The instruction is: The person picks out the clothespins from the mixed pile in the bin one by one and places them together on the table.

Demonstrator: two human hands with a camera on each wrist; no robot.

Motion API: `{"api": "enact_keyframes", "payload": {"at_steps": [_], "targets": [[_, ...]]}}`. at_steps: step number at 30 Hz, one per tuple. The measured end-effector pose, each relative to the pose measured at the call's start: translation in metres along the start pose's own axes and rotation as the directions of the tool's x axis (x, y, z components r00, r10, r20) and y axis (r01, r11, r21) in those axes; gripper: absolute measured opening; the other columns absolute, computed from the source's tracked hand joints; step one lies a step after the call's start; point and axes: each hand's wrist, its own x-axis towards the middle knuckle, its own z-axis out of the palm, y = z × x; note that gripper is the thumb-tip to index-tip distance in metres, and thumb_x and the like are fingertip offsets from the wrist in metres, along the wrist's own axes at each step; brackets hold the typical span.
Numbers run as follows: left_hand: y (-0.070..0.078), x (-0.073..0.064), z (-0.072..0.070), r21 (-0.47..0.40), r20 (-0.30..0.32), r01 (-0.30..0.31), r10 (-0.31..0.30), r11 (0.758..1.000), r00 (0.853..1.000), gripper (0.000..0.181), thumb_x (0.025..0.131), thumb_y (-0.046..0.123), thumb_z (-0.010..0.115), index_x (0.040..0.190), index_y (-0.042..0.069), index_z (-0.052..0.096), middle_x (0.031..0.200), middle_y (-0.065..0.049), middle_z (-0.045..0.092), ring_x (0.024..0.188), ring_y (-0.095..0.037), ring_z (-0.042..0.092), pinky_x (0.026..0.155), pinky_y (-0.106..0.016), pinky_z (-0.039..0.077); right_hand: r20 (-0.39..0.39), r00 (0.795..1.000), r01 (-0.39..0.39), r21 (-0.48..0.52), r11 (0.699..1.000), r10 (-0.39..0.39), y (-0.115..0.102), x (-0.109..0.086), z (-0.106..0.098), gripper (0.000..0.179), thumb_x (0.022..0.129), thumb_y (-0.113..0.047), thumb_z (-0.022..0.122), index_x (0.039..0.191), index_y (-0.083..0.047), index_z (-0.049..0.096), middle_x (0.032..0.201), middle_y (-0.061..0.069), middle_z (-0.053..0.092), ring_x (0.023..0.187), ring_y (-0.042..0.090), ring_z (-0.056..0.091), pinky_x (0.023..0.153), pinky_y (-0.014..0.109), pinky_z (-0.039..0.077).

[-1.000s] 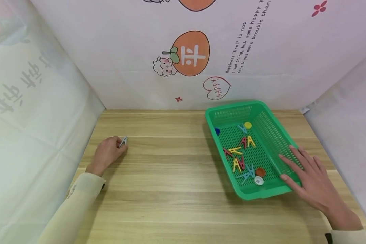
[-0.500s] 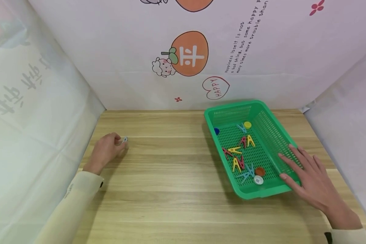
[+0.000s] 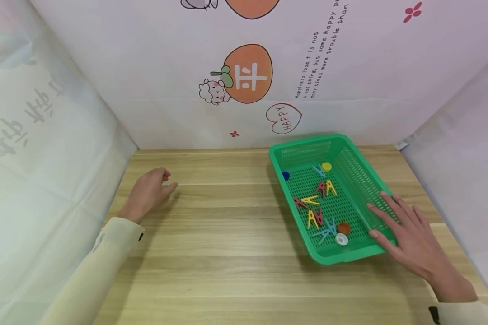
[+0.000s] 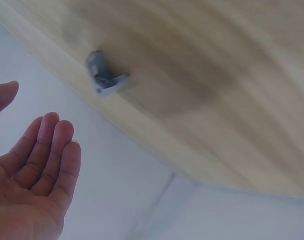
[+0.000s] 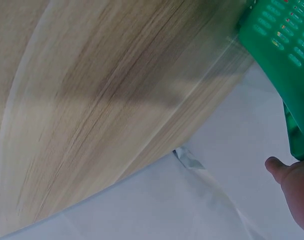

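Clothespin (image 4: 99, 71), grey, on tabletop (image 3: 227, 266) toward its back left corner; in the head view, mostly hidden, a sliver showing between thumb and fingers of left hand (image 3: 147, 193); long axis uncertain, blurred; left hand nearer, right hand (image 3: 416, 243) well apart; left hand, reaching from the front left, thumb parted from loosely bent fingers, holding nothing; right hand, fingers spread and extended over right rim of green basket (image 3: 358, 253), gripping nothing; basket, toward tabletop's right edge, containing coloured pegs (image 3: 311, 215) and round caps (image 3: 341, 239).

Left wrist view: clip (image 4: 104, 75) is blurred. Head view: left hand (image 3: 148, 194) mostly hides it; basket (image 3: 349, 256) partly hides blue disc (image 3: 286, 176).
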Motion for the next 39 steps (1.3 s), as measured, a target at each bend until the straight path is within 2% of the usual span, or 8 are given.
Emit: {"api": "enact_keyframes", "payload": {"at_steps": [6, 11, 16, 26, 31, 39], "targets": [[0.019, 0.016, -0.004, 0.017, 0.011, -0.049, 0.049, 0.999, 0.999, 0.048, 0.107, 0.032, 0.070, 0.137, -0.005, 0.063, 0.134, -0.025, 0.070, 0.123, -0.044, 0.067, 0.106, -0.058, 0.054, -0.007, 1.000, 0.004, 0.000, 1.000, -0.004, 0.001, -0.001, 0.001, 0.069, 0.104, -0.040, 0.067, 0.167, -0.023, 0.045, 0.181, 0.014, 0.024, 0.171, 0.035, 0.010, 0.134, 0.068, -0.004], [0.036, 0.026, 0.000, 0.024, 0.005, -0.088, 0.087, 0.996, 0.996, 0.047, 0.106, 0.032, 0.071, 0.135, -0.005, 0.063, 0.131, -0.024, 0.071, 0.120, -0.042, 0.068, 0.104, -0.057, 0.055, -0.012, 1.000, 0.002, -0.005, 1.000, -0.002, 0.000, 0.000, 0.001, 0.069, 0.104, -0.040, 0.068, 0.166, -0.022, 0.046, 0.181, 0.014, 0.025, 0.170, 0.039, 0.014, 0.134, 0.069, -0.001], [0.052, 0.034, 0.004, 0.030, -0.008, -0.121, 0.122, 0.992, 0.993, 0.047, 0.105, 0.033, 0.072, 0.133, -0.004, 0.064, 0.129, -0.022, 0.072, 0.118, -0.041, 0.069, 0.103, -0.054, 0.056, -0.013, 1.000, 0.001, -0.007, 1.000, -0.001, 0.000, 0.000, 0.001, 0.069, 0.103, -0.040, 0.068, 0.166, -0.022, 0.046, 0.181, 0.013, 0.025, 0.170, 0.037, 0.013, 0.135, 0.066, -0.004], [0.093, 0.047, 0.004, 0.039, 0.016, -0.160, 0.159, 0.986, 0.987, 0.046, 0.107, 0.034, 0.071, 0.135, -0.002, 0.063, 0.130, -0.020, 0.071, 0.117, -0.037, 0.069, 0.103, -0.051, 0.057, -0.027, 1.000, 0.007, -0.017, 1.000, -0.008, 0.000, 0.000, 0.002, 0.068, 0.103, -0.041, 0.068, 0.165, -0.022, 0.048, 0.180, 0.014, 0.026, 0.171, 0.034, 0.013, 0.134, 0.069, 0.001], [0.113, 0.053, 0.006, 0.044, 0.009, -0.202, 0.202, 0.978, 0.979, 0.045, 0.107, 0.035, 0.071, 0.134, -0.001, 0.065, 0.131, -0.018, 0.071, 0.120, -0.035, 0.068, 0.106, -0.050, 0.056, -0.020, 1.000, 0.001, -0.017, 1.000, -0.001, -0.001, 0.000, 0.001, 0.069, 0.103, -0.041, 0.069, 0.165, -0.022, 0.047, 0.180, 0.014, 0.026, 0.171, 0.033, 0.011, 0.134, 0.069, 0.000], [0.144, 0.061, 0.006, 0.064, 0.002, -0.270, 0.270, 0.961, 0.963, 0.041, 0.107, 0.035, 0.071, 0.131, 0.002, 0.066, 0.125, -0.014, 0.073, 0.114, -0.032, 0.070, 0.101, -0.046, 0.059, -0.025, 1.000, -0.002, -0.013, 1.000, 0.002, -0.001, -0.001, 0.001, 0.068, 0.103, -0.041, 0.069, 0.165, -0.021, 0.049, 0.180, 0.014, 0.026, 0.172, 0.031, 0.009, 0.134, 0.070, 0.001]]}}
